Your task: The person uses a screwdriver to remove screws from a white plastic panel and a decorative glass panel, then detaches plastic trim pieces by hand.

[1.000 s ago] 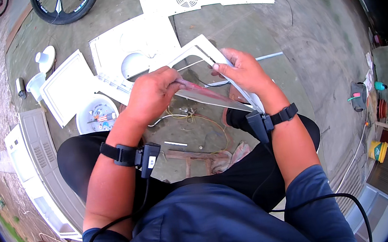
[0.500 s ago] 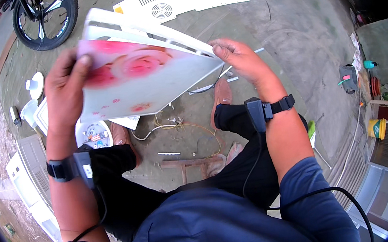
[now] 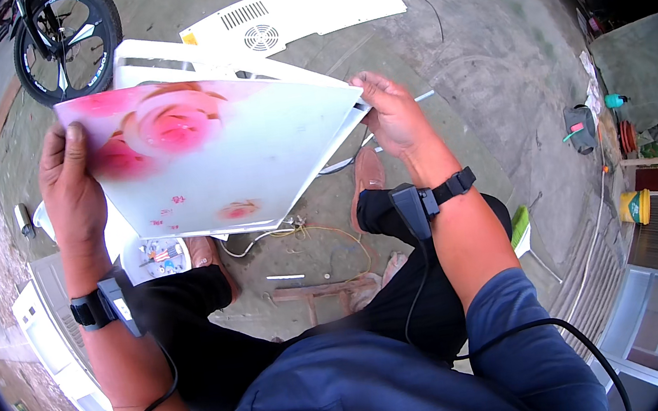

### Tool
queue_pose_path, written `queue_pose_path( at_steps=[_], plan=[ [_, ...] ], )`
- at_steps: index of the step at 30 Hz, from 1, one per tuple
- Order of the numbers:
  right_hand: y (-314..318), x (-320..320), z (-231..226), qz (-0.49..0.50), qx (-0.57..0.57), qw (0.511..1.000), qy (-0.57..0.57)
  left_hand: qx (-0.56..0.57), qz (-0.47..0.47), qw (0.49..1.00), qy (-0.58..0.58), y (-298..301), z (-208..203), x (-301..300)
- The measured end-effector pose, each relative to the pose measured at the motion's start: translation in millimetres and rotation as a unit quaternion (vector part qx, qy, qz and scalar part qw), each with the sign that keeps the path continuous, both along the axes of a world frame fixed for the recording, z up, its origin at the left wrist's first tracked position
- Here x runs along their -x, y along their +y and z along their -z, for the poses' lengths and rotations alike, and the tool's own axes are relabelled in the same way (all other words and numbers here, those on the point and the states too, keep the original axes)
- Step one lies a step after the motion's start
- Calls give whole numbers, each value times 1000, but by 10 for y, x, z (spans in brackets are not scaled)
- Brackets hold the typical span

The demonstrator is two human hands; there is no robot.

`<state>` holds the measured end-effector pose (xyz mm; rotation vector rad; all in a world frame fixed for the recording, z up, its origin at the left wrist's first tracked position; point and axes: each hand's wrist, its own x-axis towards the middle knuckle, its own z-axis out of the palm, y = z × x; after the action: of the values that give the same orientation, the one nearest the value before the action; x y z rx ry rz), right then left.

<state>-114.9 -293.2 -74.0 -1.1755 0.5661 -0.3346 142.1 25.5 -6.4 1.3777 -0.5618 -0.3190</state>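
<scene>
A glossy panel printed with pink roses [image 3: 255, 149] is held up in front of me, tilted, over my feet. My left hand [image 3: 73, 189] grips its left edge, thumb on the printed face and fingers behind. At the far right corner my right hand [image 3: 393, 114] is closed on the panel's edge. A white slotted frame [image 3: 148, 59] lies behind the panel and shows above its top edge; its right end meets the panel near my right hand. Where the two join there is hidden. Most of the frame is covered by the panel.
A white vented cover [image 3: 328, 8] lies on the ground beyond, beside a bicycle wheel [image 3: 62, 70]. Near my left foot stands a white tub [image 3: 136, 268] of tools and small parts. Loose wires [image 3: 332, 232] and a wooden stool [image 3: 307, 293] are between my feet. A yellow bucket [image 3: 634, 208] stands right.
The panel has moved left and nearer, and its printed face has turned more toward me. My left hand has shifted left and down with it. Both hands keep their grip.
</scene>
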Motion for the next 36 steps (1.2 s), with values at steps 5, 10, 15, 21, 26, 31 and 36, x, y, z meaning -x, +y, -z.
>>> queue_pose_path(
  at_steps=[5,10,15,21,26,31,36],
  plan=[
    [13,-40,212,-9,77,993,92,99,-6,994,33,29,-58,-121],
    [-57,-32,270,41,150,979,128,134,-73,988,34,20,-88,-199],
    [-323,-22,50,95,86,989,79,116,-186,975,39,147,-62,-322],
    [-852,20,-171,214,241,942,90,108,-267,956,49,166,-41,-355],
    [-990,-164,-44,109,466,866,146,97,-295,949,55,181,-67,-348],
    [-662,-241,72,-33,542,810,221,111,-300,941,105,193,-54,-371],
    [-94,-345,-257,-136,262,954,46,167,-293,924,179,234,-12,-424]
  ],
)
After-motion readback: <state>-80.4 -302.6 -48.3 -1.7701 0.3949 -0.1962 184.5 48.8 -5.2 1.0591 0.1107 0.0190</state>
